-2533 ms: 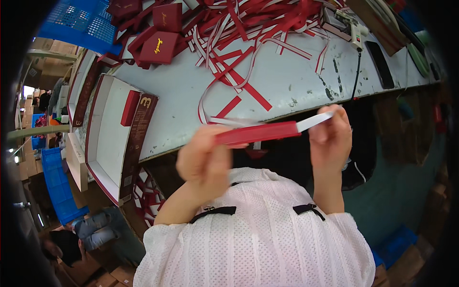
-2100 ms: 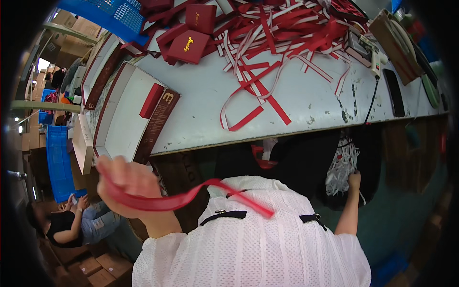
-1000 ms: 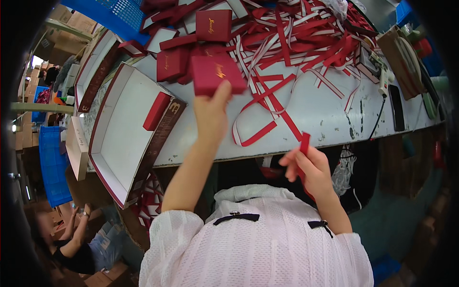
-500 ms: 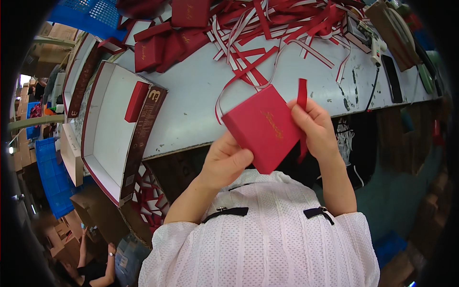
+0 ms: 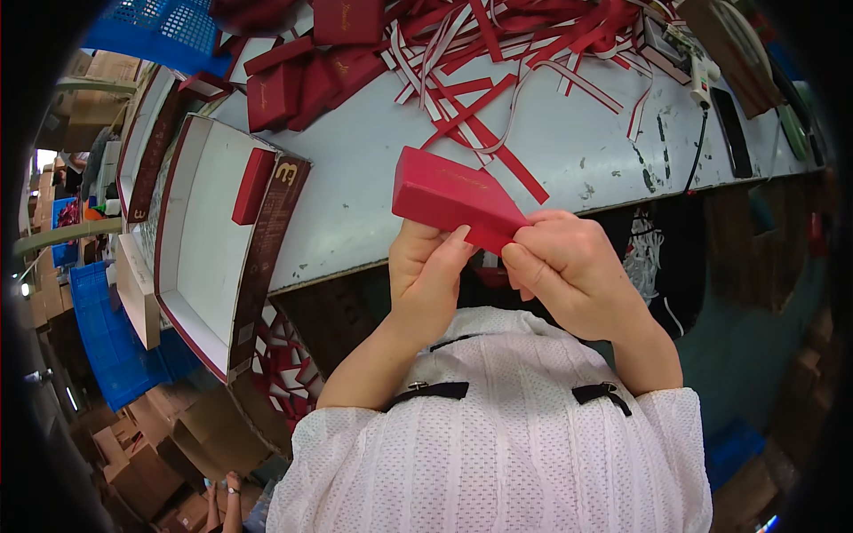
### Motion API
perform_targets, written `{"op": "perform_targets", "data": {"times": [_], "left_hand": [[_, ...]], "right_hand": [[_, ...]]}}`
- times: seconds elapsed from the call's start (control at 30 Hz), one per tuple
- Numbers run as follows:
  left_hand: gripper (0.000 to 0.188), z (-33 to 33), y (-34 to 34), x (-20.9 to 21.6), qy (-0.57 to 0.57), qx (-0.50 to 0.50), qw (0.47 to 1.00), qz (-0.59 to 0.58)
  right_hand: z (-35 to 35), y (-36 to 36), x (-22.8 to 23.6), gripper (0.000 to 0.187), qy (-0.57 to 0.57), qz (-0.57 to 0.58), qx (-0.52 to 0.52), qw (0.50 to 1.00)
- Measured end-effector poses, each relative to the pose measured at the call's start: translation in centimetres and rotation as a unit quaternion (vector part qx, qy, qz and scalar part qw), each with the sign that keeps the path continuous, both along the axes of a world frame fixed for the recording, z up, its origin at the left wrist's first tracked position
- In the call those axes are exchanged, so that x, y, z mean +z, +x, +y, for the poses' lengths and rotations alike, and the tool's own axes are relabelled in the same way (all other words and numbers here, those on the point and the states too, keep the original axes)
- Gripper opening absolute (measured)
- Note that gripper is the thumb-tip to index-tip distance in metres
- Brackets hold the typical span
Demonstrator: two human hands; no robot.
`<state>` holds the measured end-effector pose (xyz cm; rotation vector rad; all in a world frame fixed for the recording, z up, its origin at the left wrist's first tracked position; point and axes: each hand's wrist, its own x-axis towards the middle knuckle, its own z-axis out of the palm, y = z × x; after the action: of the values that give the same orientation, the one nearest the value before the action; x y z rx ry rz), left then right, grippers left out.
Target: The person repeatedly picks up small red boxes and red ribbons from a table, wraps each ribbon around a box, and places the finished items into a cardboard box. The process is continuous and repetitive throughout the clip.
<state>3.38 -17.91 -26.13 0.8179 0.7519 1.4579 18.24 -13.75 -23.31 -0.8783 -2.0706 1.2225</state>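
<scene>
Bench (image 5: 346, 204) with a pale, scuffed top runs across the view, its front edge facing the person. On its left lies a long open carton (image 5: 191, 258), white inside; its dark brown outer wall carries a large pale printed mark, finer print below that is too small to make out, and a small white label near the lower end. A perforated blue crate (image 5: 164, 31) sits at the upper left. Along the back spreads a heap of red and white ribbon strips (image 5: 511, 40), some trailing forward, and beside it, to the left, are piled dark red boxes (image 5: 284, 93), several with gold script on the lids. Nearer, in front of the person's chest, both hands are on one red box (image 5: 453, 191), which is tilted above the bench's front edge with its lid turned away, so the gold lettering on it is strongly foreshortened. The left hand (image 5: 428, 275) has a firm grip on its near side, thumb along the wall; the right hand (image 5: 573, 271) has its grip closed at the right corner, and whether ribbon is pinched there too cannot be told. A dark phone-like slab (image 5: 730, 133) lies at the right, and a small red block (image 5: 254, 186) rests against the carton's inner wall.
</scene>
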Motion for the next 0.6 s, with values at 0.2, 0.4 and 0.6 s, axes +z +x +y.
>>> {"op": "perform_targets", "data": {"times": [0.2, 0.4, 0.6], "left_hand": [[0.032, -0.3, -0.5, 0.2, -0.006, -0.017, 1.000, 0.025], [0.032, -0.5, -0.2, 0.3, -0.029, 0.009, 0.999, 0.014], [0.018, 0.1, 0.5, 0.7, 0.014, 0.050, 0.994, 0.091]], "right_hand": [[0.2, -0.2, 0.6, 0.029, -0.020, -0.032, -0.003, 0.999], [0.2, -0.2, 0.7, 0.029, -0.033, -0.030, -0.008, 0.999], [0.0, -0.3, 0.5, 0.027, -0.036, -0.044, -0.013, 0.998]]}}
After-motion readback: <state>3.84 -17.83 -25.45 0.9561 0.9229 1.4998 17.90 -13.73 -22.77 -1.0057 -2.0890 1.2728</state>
